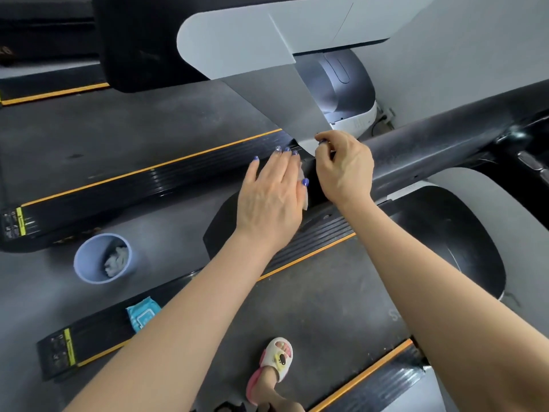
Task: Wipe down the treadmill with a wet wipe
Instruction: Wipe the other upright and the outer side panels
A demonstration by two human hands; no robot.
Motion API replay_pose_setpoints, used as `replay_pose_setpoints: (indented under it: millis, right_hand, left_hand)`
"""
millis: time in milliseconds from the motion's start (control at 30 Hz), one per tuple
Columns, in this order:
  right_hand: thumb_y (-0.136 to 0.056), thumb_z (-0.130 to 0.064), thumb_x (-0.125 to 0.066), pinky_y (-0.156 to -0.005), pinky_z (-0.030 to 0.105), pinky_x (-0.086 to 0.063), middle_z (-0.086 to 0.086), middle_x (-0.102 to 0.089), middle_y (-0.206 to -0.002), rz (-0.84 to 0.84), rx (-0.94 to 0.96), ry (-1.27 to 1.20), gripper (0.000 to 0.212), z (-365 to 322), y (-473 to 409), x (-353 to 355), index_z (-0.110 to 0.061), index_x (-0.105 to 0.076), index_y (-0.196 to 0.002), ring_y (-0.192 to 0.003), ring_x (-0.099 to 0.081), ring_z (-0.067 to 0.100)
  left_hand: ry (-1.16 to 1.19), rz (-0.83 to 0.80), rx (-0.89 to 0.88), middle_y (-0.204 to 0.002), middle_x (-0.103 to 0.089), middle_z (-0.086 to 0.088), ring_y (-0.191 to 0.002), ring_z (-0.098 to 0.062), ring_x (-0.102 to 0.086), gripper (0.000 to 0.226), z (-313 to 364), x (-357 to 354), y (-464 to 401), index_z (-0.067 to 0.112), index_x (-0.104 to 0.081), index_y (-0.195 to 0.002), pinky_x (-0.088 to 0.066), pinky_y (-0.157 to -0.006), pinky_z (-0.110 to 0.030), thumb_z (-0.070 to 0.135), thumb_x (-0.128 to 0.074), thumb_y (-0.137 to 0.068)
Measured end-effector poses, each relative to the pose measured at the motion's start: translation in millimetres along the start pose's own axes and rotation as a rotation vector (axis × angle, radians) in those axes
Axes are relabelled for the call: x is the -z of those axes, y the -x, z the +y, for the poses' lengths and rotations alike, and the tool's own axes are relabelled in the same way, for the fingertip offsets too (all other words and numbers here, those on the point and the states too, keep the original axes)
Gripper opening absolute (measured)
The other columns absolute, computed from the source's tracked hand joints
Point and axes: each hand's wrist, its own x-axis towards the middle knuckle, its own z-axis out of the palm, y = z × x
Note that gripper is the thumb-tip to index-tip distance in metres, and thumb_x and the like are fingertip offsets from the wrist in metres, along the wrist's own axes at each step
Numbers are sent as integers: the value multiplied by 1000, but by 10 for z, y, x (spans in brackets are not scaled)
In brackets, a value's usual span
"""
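The wipe (303,190) is being pressed flat against the treadmill's dark handrail (430,150) under the left hand (269,194), fingers straight and together. The right hand (344,166) is being curled beside it at the upright's (297,114) base; whether anything is being pinched cannot be told. With so little wipe showing past the palm, it is likely being risked that it bunches or slips free, leaving streaks
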Motion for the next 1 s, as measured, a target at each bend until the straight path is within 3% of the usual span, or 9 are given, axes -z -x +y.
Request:
replay_pose_setpoints:
  millis: [100,233,300,533,667,800,1000]
  right_hand:
    - [-89,-21,-44,-77,31,-43,1,-75,-108,1,-2,23,37,9,2,7,-15,-75,-107,-96,-67,26]
    - [-90,-20,-46,-77,31,-42,1,-75,-107,5,0,32,33,19,9,-7,-16,-75,-105,-95,-66,26]
    - [-89,-21,-46,-76,31,-42,1,-75,-105,16,1,44,33,23,14,-30,-16,-76,-103,-93,-66,26]
    - [-88,-21,-46,-76,35,-47,3,-75,-101,29,7,62,33,7,-3,-21,-14,-76,-100,-91,-67,29]
    - [-86,-23,-44,-75,33,-44,2,-75,-101,23,18,83,35,-3,18,-23,-14,-76,-98,-91,-65,29]
    - [-85,-24,-42,-75,33,-43,1,-75,-100,13,15,91,36,-2,17,-33,-15,-75,-97,-92,-65,29]
    - [-89,-20,-40,-86,41,-49,8,-73,-111,-48,128,156,39,-43,11,-36,-8,-73,-106,-98,-64,36]
  left_hand:
    - [-10,20,-94,-155,-45,-12,-147,-26,-38,52,-67,1,236,3,-48,-147,-34,-117,-49,22,-23,-106]
    - [32,136,-254,-155,-45,-13,-147,-27,-38,46,-272,-24,693,3,-47,-148,-34,-119,-47,5,-44,-102]
    - [50,155,-300,-154,-46,-14,-146,-27,-39,47,-358,-20,786,3,-48,-147,-34,-119,-47,6,-50,-101]
    - [76,79,-257,-157,-44,-9,-146,-24,-40,48,-298,-14,264,7,-48,-148,-34,-116,-48,24,-34,-106]
    - [119,152,-268,-160,-37,-10,-151,-26,-28,51,-394,-139,661,8,-38,-153,-27,-121,-53,14,-45,-102]
    - [61,109,-274,-166,-10,-8,-157,-23,-2,69,-563,-326,1077,13,-13,-160,-20,-123,-53,22,-50,-102]
    - [249,169,-157,-161,-32,-16,-151,-30,-26,55,-438,-184,665,3,-33,-154,-16,-125,-44,26,-41,-105]
